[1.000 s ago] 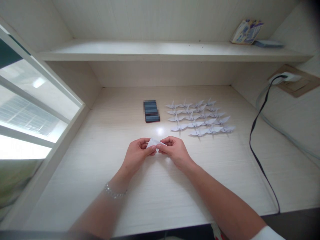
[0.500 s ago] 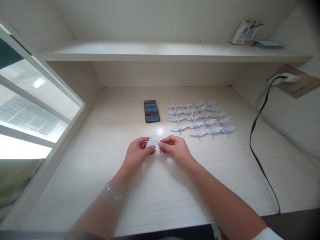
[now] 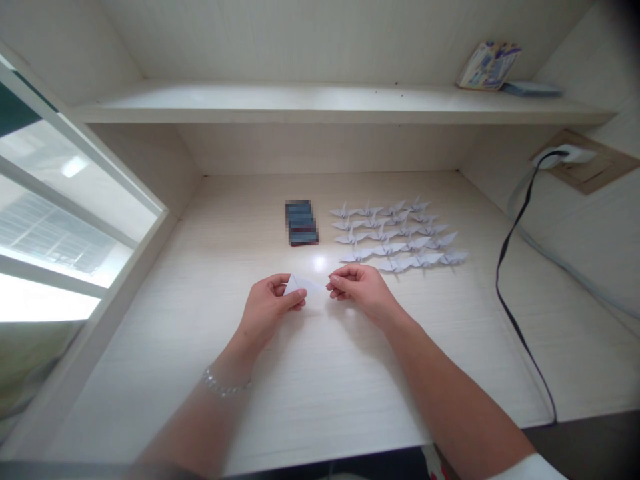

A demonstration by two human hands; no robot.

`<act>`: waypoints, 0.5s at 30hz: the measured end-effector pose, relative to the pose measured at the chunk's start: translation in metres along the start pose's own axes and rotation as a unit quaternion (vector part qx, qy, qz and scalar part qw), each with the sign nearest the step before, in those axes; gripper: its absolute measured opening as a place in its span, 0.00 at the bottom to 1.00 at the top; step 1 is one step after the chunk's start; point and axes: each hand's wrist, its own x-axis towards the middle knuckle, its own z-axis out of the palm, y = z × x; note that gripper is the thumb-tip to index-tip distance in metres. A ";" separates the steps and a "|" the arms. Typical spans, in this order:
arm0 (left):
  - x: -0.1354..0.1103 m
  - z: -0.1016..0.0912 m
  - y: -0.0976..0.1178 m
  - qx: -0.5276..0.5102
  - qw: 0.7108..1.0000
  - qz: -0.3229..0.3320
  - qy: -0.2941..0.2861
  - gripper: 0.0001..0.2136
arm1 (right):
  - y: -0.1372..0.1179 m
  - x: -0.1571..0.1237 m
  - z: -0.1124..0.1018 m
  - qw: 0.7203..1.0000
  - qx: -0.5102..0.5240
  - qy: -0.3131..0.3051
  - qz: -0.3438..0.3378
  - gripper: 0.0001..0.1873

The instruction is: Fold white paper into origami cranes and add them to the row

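Observation:
My left hand (image 3: pixel 270 300) pinches a small piece of folded white paper (image 3: pixel 295 284) between thumb and fingers, above the desk. A crease runs down the paper near its left end, and a pale pointed part stretches to the right. My right hand (image 3: pixel 357 285) is closed in a pinch at that right tip; the fingers cover the exact contact. Behind the right hand stand several white origami cranes (image 3: pixel 383 250) in rows. A dark rectangular object (image 3: pixel 302 223), blurred out by pixels, lies on the desk beyond the paper.
The pale wooden desk (image 3: pixel 190 320) runs back to a panel below a shelf (image 3: pixel 280 100). A small colourful box (image 3: pixel 490 65) sits on the shelf's right. A black cable (image 3: pixel 505 250) hangs from the wall socket (image 3: pixel 585 160) across the desk's right side. A window stands left.
My hands have moved apart, the right one shifting rightward and the left slightly leftward. More of the paper's right part now shows between them. The cranes stay put.

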 end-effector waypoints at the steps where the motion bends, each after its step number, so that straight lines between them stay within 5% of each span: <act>1: 0.000 0.000 0.000 0.002 1.000 0.001 -0.002 0.15 | 0.000 0.000 0.000 1.000 -0.005 0.003 -0.007 0.12; 15: -0.002 -0.002 -0.002 0.015 0.999 0.013 -0.031 0.14 | -0.002 -0.006 0.015 0.998 -0.042 -0.049 -0.005 0.13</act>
